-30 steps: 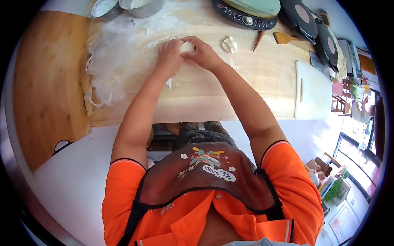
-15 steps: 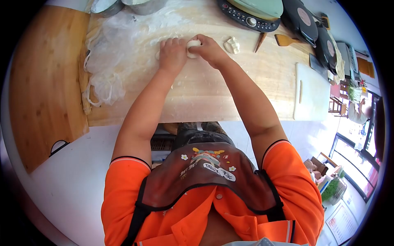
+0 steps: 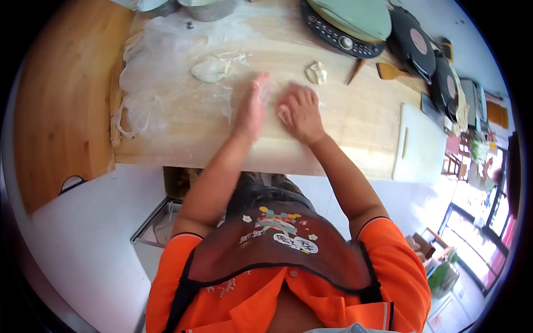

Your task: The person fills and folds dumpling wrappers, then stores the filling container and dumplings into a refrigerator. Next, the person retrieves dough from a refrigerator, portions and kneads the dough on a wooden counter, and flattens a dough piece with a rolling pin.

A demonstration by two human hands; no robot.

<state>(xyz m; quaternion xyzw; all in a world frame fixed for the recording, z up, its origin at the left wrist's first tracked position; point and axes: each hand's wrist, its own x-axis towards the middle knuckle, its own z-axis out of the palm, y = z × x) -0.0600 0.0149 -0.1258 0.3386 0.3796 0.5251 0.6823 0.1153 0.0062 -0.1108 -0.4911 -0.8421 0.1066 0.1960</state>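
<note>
My left hand (image 3: pixel 252 110) is on edge above the floured board, open, its fingers stretched out and a little blurred. Just to its right, my right hand (image 3: pixel 302 115) is palm down and open, its fingers apart and smeared by motion; what lies under the palm is hidden. Left of and beyond my left hand, a flat oval piece of dough (image 3: pixel 211 70) rests among loose flour. A smaller lump of dough (image 3: pixel 316 72) sits beyond my right hand. Neither hand touches these two pieces.
A crumpled plastic bag (image 3: pixel 147 83) and a metal bowl (image 3: pixel 207 9) are at the left. A green-lidded electric griddle (image 3: pixel 347 25), a wooden spatula (image 3: pixel 391 70), black pans (image 3: pixel 410 41) and a white cutting board (image 3: pixel 419 147) line the right. A person (image 3: pixel 482 173) is far off.
My hands have come apart and back toward me. The round dough in my right fingers no longer shows there; an oval piece now shows uncovered at the left. The view has shifted slightly.
</note>
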